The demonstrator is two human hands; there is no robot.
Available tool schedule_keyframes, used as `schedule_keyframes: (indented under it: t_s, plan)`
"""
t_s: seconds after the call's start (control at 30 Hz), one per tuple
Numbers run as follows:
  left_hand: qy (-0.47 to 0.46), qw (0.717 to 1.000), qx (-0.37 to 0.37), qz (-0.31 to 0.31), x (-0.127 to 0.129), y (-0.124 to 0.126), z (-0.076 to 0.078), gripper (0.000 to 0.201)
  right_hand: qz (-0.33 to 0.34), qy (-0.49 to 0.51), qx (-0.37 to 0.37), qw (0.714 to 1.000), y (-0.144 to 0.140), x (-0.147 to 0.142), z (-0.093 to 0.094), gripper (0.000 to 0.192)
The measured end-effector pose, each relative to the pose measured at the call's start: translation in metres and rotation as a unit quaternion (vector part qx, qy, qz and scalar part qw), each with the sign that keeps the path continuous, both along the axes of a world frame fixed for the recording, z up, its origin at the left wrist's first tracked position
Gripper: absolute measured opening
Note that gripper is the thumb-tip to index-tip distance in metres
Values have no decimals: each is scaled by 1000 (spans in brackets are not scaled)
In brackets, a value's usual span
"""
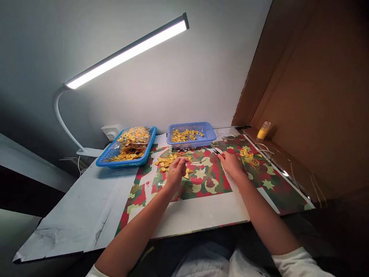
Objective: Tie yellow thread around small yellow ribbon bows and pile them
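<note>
My left hand [176, 173] is closed in a pinch over the patterned sheet. A thin cord [198, 162] runs out to the right from its fingertips. Beside and behind that hand lies a loose pile of yellow ribbon bows [165, 161] with thin strings. My right hand [230, 164] is wrapped round small dark-tipped scissors [216, 152], their points facing left; the handles are hidden in the fingers. Right of this hand sits a tangle of yellow bows and threads [248, 157].
A blue basket [99, 161] at the left holds bagged and loose bows. Another blue basket [211, 138] stands at the back, with small silvery beads [184, 148] before it. A lamp [129, 54] hangs overhead. Cardboard [311, 104] walls the right, near a yellow-filled bottle [263, 130].
</note>
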State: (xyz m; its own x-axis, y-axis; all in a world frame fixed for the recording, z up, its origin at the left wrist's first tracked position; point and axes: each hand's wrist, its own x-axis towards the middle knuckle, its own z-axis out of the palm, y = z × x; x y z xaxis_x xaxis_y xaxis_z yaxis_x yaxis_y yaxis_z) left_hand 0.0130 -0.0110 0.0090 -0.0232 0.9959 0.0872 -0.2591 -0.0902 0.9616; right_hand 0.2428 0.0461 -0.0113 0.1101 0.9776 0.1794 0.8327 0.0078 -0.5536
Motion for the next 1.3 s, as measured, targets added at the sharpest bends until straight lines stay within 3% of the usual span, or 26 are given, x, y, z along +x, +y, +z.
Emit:
schedule_keyframes:
  t_s: [0.2,0.27,0.33,0.43,0.47,0.53,0.6,0.63,0.7,0.83,0.93,1.0,1.13,1.3]
  plan:
    - [-44,996,71,21,-7,6,25,33,-40,1,25,999,2,6,-5,15]
    - [-52,993,101,13,-5,4,37,32,8,98,21,995,-1,-3,-1,20]
    - [-40,990,133,6,-1,0,50,32,92,216,-19,972,-7,-16,4,27]
    - [32,982,184,-28,7,-13,67,34,195,261,-117,938,-25,-39,14,45]
    - [65,976,200,-53,10,-19,70,36,243,282,-170,913,-32,-46,17,50]
    - [145,959,215,-117,17,-33,73,38,371,412,-350,755,-46,-57,22,54]
    - [235,922,229,-205,25,-48,70,36,382,530,-382,654,-54,-63,27,38]
    - [273,897,238,-254,28,-54,67,35,365,575,-375,629,-55,-63,29,30]
    - [329,847,236,-345,34,-64,55,31,324,636,-342,611,-51,-59,32,25]
    - [367,812,262,-371,43,-72,30,26,262,696,-277,609,-32,-41,34,29]
    - [381,796,264,-389,47,-74,19,22,228,703,-233,633,-22,-29,33,30]
    - [385,783,262,-412,49,-78,15,19,204,687,-196,670,-18,-24,32,31]
    - [391,760,265,-446,53,-88,5,15,151,610,-118,769,-16,-21,28,34]
    - [395,749,269,-459,59,-98,-4,17,118,562,-54,817,-14,-24,21,38]
